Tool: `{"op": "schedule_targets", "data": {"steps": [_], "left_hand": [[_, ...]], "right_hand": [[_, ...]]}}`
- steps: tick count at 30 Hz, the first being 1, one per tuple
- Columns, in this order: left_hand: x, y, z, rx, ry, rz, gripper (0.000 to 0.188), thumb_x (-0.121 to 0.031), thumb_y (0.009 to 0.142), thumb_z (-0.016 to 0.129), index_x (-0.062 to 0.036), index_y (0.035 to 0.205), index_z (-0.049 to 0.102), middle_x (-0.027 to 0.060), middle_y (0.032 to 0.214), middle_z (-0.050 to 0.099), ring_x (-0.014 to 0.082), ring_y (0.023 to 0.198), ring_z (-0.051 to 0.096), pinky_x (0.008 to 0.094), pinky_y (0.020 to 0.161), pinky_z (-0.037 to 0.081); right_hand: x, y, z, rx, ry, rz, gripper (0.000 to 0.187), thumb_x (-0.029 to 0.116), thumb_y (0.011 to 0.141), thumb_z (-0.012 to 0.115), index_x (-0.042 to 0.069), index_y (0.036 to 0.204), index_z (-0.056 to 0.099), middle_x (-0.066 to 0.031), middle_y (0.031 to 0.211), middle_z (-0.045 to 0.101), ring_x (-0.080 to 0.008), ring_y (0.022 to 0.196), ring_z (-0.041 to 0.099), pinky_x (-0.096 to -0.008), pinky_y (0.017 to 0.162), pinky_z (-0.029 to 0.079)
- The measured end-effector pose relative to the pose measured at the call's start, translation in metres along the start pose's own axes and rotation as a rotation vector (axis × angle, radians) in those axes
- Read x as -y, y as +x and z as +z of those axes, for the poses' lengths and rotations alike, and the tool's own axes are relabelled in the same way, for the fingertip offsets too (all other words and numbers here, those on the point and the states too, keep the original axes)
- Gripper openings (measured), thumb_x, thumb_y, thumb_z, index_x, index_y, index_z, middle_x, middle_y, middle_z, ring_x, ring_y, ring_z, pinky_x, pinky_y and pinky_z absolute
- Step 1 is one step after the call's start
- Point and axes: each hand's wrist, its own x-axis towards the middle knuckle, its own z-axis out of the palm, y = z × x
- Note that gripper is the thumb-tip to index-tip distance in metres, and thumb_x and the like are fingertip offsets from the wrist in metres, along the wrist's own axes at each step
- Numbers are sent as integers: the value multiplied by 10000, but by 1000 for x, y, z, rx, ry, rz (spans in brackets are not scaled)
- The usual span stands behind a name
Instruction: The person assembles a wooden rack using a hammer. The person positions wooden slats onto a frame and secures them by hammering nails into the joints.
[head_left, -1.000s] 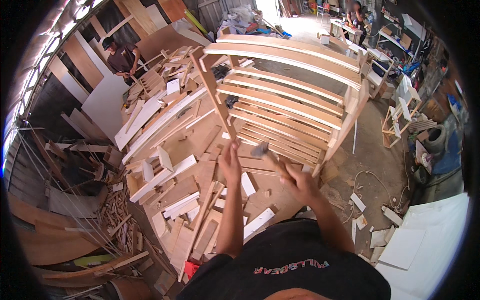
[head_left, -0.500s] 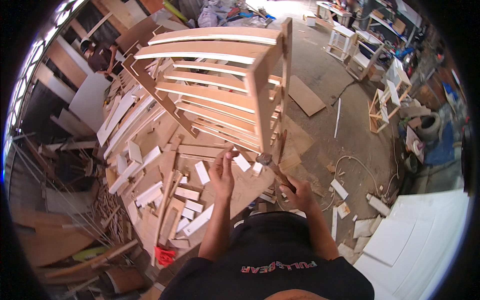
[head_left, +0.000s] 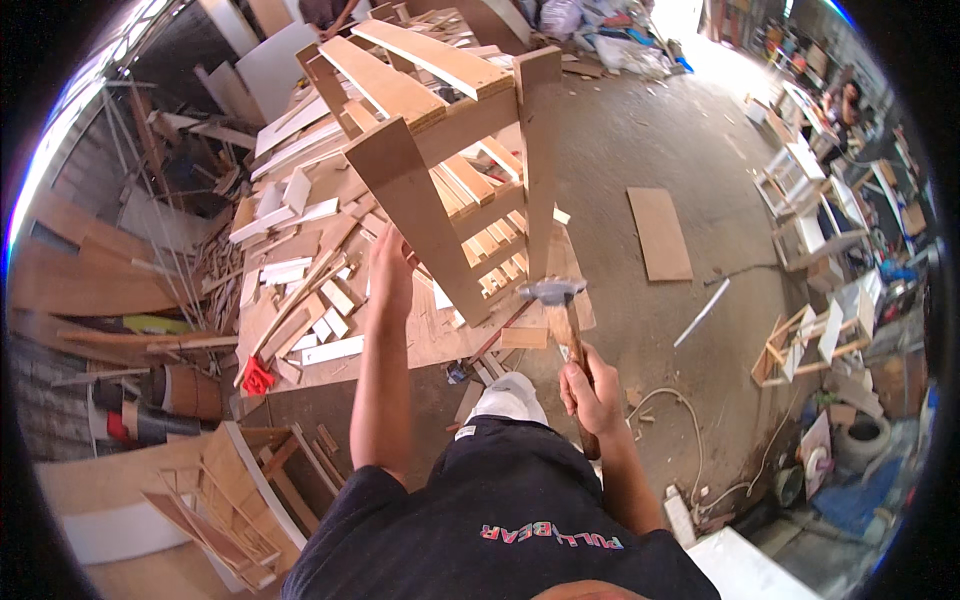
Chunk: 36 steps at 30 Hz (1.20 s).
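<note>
In my right hand (head_left: pixel 592 388) is a hammer (head_left: pixel 565 325), gripped by its wooden handle, with the metal head pointing up in front of the rack's near right post. A slatted wooden rack (head_left: pixel 400 175) stands tilted on the board-topped table (head_left: pixel 385 372), its near end facing me. My left hand (head_left: pixel 390 265) is raised beside the rack's near left post; its fingers curl toward the slats. They are partly hidden, so what they hold, if anything, does not show, nor whether they touch the rack.
Offcuts (head_left: pixel 325 310) and a red plastic bag (head_left: pixel 257 376) lie on the table's left. A flat brown panel (head_left: pixel 659 234) and a cable (head_left: pixel 690 420) are on the floor at right, near unfinished frames (head_left: pixel 800 345). Another person (head_left: pixel 325 12) is at the far left, one more far right.
My view has turned, and the rack now shows its near end. The hammer has swung more upright. My left hand has come up beside the left post.
</note>
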Motion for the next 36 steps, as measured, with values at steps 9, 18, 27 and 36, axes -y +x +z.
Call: {"op": "schedule_targets", "data": {"steps": [9, 18, 27, 36], "left_hand": [[-11, 40, 13, 93, 30, -74, 397, -211, 965, 762, 37, 1261, 670, 132, 1070, 726, 220, 917, 728, 338, 736, 619], [-13, 22, 23, 8, 88, 11, 398, -244, 936, 775, 44, 1208, 729, 164, 1198, 736, 225, 1013, 720, 340, 855, 606], [7, 31, 9, -114, 141, 81, 255, -217, 944, 792, -44, 1104, 696, 22, 959, 651, 114, 814, 613, 282, 657, 502], [9, 32, 7, -86, 43, 79, 613, -199, 944, 790, 40, 1451, 541, 164, 1271, 678, 238, 1043, 699, 352, 883, 599]], "right_hand": [[85, 106, -24, 303, 124, 39, 365, 265, 1115, 512, -27, 1332, 535, 1, 808, 557, -43, 567, 488, -231, 472, 399], [98, 165, -17, 465, 7, -33, 368, 240, 1127, 496, -50, 1354, 511, -9, 741, 581, -58, 543, 514, -247, 481, 435], [118, 205, -25, 624, -225, -315, 612, 155, 1118, 497, 171, 1689, 278, -14, 773, 574, -61, 555, 500, -254, 518, 478], [133, 211, -25, 673, -61, 58, 596, 232, 1142, 468, 202, 1697, 254, 8, 734, 553, -43, 525, 495, -240, 455, 458]]}}
